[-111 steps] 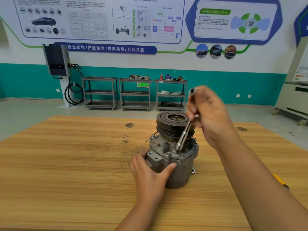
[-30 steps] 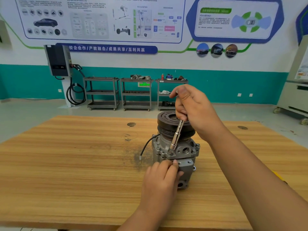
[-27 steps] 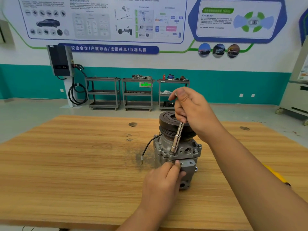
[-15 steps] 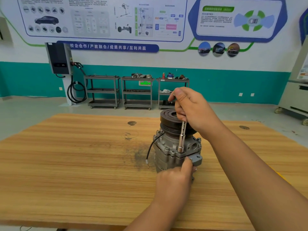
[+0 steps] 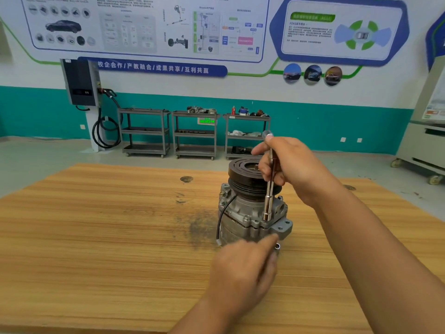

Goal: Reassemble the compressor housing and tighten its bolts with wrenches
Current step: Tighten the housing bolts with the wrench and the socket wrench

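Wooden tabletop (image 5: 96,237), compressor housing (image 5: 240,213) upright at centre, right hand (image 5: 295,165) fingers (image 5: 265,173) curled round socket wrench (image 5: 268,201) standing upright on housing flange, left hand (image 5: 243,268) blurred by housing base, finger state unclear.

The compressor (image 5: 240,212) has a silver-grey body under a black, grooved pulley (image 5: 240,168), with a black cable (image 5: 219,220) at its left. The wrench (image 5: 267,206) on it is silver. The surface (image 5: 96,225) is honey-yellow wood with streaky grain, smudged dark grey left of the compressor. Behind it, the wall band (image 5: 337,126) is teal.
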The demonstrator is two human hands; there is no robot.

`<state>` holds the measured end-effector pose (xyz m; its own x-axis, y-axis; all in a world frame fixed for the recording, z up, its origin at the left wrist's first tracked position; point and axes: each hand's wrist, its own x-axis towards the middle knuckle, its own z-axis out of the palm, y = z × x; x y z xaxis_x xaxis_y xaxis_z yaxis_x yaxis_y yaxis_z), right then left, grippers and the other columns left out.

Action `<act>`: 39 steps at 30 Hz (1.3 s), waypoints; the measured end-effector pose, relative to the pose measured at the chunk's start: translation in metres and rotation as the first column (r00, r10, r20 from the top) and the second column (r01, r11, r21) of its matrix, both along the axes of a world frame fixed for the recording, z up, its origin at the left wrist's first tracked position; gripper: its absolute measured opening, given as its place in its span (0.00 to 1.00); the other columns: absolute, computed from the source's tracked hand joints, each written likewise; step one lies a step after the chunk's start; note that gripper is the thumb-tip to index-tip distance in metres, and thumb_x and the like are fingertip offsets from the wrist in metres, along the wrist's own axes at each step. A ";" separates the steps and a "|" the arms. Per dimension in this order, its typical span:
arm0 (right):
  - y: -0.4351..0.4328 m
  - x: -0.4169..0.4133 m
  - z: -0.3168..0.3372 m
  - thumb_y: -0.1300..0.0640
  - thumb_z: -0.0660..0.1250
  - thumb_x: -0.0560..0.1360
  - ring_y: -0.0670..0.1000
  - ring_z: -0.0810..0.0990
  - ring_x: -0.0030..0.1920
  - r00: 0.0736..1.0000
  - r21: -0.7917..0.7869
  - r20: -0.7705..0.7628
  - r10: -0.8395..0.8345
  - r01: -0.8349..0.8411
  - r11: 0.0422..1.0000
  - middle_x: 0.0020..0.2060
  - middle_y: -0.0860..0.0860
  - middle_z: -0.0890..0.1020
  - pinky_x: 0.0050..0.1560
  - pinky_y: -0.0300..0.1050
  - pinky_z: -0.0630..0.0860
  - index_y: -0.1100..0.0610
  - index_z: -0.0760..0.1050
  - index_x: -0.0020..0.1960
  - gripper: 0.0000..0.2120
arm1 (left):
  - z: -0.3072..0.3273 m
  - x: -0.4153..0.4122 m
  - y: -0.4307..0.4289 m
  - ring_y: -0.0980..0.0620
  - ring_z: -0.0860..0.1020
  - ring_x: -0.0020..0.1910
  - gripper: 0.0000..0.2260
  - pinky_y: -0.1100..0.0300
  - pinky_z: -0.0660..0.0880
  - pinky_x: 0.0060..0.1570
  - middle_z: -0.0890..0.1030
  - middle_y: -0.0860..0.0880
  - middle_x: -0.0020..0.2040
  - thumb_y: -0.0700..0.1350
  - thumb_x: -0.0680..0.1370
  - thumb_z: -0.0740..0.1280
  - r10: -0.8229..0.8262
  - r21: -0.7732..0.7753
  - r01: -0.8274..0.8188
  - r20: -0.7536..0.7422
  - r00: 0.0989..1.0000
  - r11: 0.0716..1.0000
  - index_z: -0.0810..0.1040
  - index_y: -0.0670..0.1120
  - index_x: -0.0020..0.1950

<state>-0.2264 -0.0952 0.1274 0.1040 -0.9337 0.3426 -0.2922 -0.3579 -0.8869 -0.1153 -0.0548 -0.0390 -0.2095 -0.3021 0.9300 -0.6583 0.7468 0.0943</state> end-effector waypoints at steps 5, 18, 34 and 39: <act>0.002 -0.023 -0.004 0.56 0.52 0.83 0.49 0.79 0.33 0.965 0.070 0.196 0.176 -0.193 0.979 0.29 0.52 0.78 0.28 0.38 0.72 0.61 0.74 0.47 0.15 | 0.026 0.040 -0.028 0.60 0.73 0.44 0.11 0.61 0.72 0.44 0.73 0.58 0.45 0.44 0.79 0.56 0.118 0.326 0.105 -0.596 0.795 0.939 0.67 0.59 0.57; 0.008 -0.029 -0.028 0.63 0.67 0.75 0.43 0.82 0.37 1.000 -0.220 0.011 -0.003 0.005 0.975 0.37 0.49 0.85 0.33 0.34 0.75 0.56 0.75 0.45 0.04 | -0.013 0.050 -0.044 0.63 0.62 0.66 0.32 0.62 0.61 0.67 0.62 0.68 0.62 0.48 0.74 0.70 0.066 0.733 0.174 -0.286 0.956 0.658 0.59 0.57 0.74; 0.010 -0.025 -0.036 0.69 0.61 0.78 0.42 0.75 0.29 0.996 -0.116 0.083 0.019 -0.009 0.993 0.38 0.49 0.84 0.30 0.35 0.74 0.55 0.77 0.48 0.12 | -0.023 0.054 -0.050 0.79 0.64 0.59 0.28 0.76 0.64 0.53 0.64 0.71 0.62 0.53 0.74 0.70 0.026 0.712 0.238 -0.339 0.940 0.660 0.59 0.66 0.67; 0.009 -0.022 -0.038 0.67 0.66 0.75 0.43 0.74 0.26 0.994 -0.144 0.105 -0.027 0.042 0.989 0.38 0.52 0.84 0.27 0.36 0.73 0.54 0.77 0.46 0.09 | -0.023 0.054 -0.050 0.76 0.64 0.60 0.28 0.72 0.65 0.55 0.66 0.67 0.63 0.54 0.74 0.70 0.025 0.719 0.240 -0.337 0.941 0.653 0.59 0.67 0.67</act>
<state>-0.2483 -0.0866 0.0897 0.0298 -0.8757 0.4820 -0.2172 -0.4764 -0.8520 -0.0609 -0.1046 -0.0625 -0.0488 -0.9066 0.4193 -0.4182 0.3997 0.8157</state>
